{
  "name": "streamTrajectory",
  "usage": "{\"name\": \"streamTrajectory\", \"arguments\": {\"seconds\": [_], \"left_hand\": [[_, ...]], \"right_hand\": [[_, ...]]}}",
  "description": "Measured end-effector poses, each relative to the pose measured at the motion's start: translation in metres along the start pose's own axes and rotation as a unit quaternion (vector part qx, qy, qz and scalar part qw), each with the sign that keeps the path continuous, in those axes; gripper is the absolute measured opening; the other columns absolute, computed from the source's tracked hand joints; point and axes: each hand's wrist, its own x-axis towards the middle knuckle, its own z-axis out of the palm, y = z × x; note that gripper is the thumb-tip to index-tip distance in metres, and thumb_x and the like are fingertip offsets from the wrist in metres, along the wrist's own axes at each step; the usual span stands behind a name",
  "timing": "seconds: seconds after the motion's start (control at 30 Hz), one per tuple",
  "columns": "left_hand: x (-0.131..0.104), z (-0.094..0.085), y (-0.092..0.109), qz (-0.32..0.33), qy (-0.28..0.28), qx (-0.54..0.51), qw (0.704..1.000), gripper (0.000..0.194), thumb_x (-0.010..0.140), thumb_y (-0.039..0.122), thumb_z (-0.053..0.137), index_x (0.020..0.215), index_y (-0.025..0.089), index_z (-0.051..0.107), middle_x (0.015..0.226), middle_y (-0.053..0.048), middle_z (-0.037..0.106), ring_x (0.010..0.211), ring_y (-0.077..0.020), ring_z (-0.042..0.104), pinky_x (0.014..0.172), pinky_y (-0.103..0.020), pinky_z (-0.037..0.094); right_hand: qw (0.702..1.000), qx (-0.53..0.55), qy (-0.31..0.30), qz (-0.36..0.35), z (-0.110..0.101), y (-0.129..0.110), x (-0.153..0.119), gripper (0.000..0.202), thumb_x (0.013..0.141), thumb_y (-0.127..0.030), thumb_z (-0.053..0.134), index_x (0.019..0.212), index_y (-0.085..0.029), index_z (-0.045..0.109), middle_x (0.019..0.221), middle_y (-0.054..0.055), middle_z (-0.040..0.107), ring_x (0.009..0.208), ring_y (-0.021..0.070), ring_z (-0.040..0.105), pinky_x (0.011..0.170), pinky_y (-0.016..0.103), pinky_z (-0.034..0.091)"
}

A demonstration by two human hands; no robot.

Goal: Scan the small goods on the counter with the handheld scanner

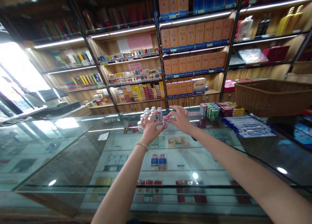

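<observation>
Since the pink container (165, 121) is small, presumably, my right hand (179, 120) pinches it by fingertips over the glass counter (207, 162), near white-capped bottles (146, 110); my left hand (151, 129) lays a thumb to it, though whether it grips, I can't tell.

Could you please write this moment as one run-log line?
left hand: touching pink-and-white container | right hand: pinching same container | by left hand: white-capped containers | below: glass counter

Two bare forearms (128, 177), a thin, pale bracelet (141, 146) around the left wrist (143, 141).
</observation>
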Motion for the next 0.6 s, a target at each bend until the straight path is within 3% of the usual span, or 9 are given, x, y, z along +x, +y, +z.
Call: {"name": "streamTrajectory", "arguments": {"seconds": [0.3, 0.6], "left_hand": [[-0.017, 0.013, -0.009, -0.019, 0.011, 0.074, 0.997, 0.012, 0.087, 0.041, 0.075, 0.093, 0.034, 0.083, 0.168, -0.001, 0.04, 0.158, -0.0395, 0.025, 0.124, -0.073, 0.005], [-0.021, 0.026, -0.015, 0.011, -0.014, 0.105, 0.994, 0.009, 0.088, 0.034, 0.073, 0.089, 0.03, 0.081, 0.168, -0.001, 0.04, 0.158, -0.0366, 0.028, 0.126, -0.071, 0.001]], "right_hand": [[0.999, -0.006, 0.014, 0.033, 0.05, -0.002, 0.001, 0.017, 0.099, -0.038, 0.063, 0.107, -0.032, 0.077, 0.147, 0.008, 0.059, 0.14, 0.0314, 0.043, 0.111, 0.054, 0.032], [0.999, -0.013, 0.024, 0.034, 0.074, 0.005, -0.011, 0.014, 0.098, -0.032, 0.062, 0.104, -0.029, 0.075, 0.144, 0.008, 0.061, 0.136, 0.0309, 0.045, 0.109, 0.055, 0.032]]}}
